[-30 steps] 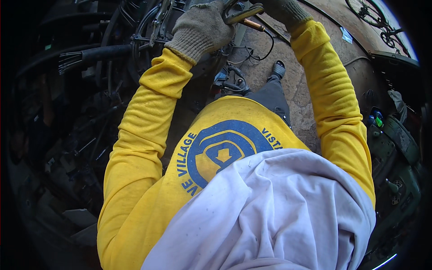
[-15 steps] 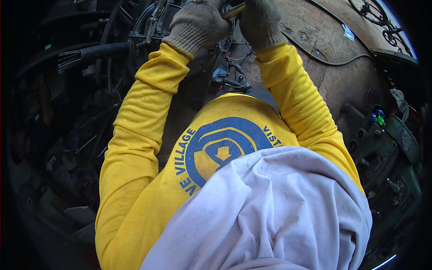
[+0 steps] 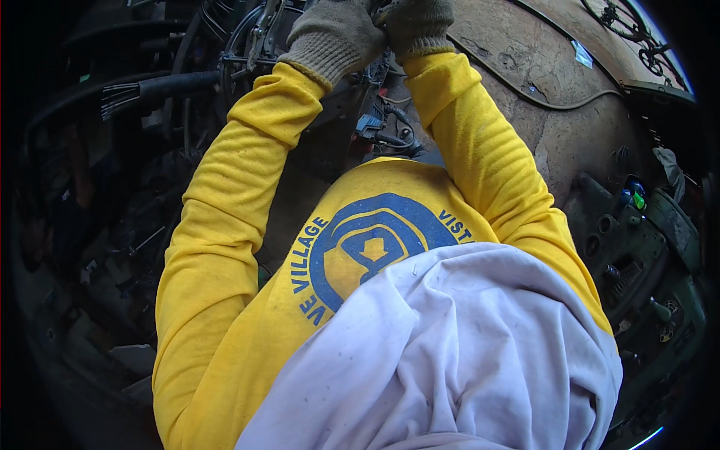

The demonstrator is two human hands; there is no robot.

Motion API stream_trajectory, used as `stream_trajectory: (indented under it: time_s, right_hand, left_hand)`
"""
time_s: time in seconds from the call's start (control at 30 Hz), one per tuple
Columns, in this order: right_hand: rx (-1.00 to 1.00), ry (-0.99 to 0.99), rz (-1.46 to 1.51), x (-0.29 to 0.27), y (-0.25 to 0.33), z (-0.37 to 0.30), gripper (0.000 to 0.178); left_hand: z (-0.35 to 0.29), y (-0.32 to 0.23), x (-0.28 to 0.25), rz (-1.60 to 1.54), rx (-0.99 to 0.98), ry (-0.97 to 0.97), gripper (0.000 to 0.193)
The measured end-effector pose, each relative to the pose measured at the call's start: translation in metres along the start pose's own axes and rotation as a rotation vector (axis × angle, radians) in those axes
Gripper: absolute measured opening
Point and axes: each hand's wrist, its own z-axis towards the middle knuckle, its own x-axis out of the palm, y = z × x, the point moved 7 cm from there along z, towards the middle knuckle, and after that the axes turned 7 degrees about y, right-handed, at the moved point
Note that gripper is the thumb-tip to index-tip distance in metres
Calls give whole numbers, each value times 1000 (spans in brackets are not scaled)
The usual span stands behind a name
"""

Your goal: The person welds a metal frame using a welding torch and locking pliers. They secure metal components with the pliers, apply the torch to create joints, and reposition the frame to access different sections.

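**Gloved hands bunched over a tangle of wiring at the top of the view**

Both hands sit together at the upper edge of the head view, each in a grey-brown knit work glove above a yellow long sleeve. The left hand (image 3: 330, 34) is curled into a fist over dark metal parts; the right hand (image 3: 416, 22) presses close beside it, almost touching. Their fingers are bent inward and closed, but the frame edge cuts off whatever they grip, so what is held cannot be told.

Just below the hands lies a wire bundle (image 3: 386, 131) with a small blue connector (image 3: 369, 124), sitting among black hoses. One thick black hose (image 3: 161, 86) ends in a frayed, splayed tip well to the left. Round metal brackets (image 3: 251, 45) stand just left of the left glove.

The wires look thin, light and limp, likely to bend and snag rather than resist; the connector seems the firmer part to pinch, since pulling on bare strands could tear them. Thick gloves probably blunt fine touch.

To the right spreads a rusty curved metal panel (image 3: 555, 97); a white cloth (image 3: 465, 352) hangs over the person's front.
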Motion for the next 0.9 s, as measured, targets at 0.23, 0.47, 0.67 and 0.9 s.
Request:
stream_trajectory:
  time_s: [0.23,0.47,0.67,0.9]
  right_hand:
    - [81,99,76,1,1,0,25]
    - [998,655,943,-7,-39,-10,67]
    - [562,1014,118,0,-52,48,63]
    - [241,1148,238,17,-58,46,45]
  left_hand:
    - [1,0,1,-19,30,-12,38]
    - [-6,3,2,-124,22,26,47]
    - [-2,8,7,-110,57,32,47]
    - [-4,12,6,-162,47,79,47]
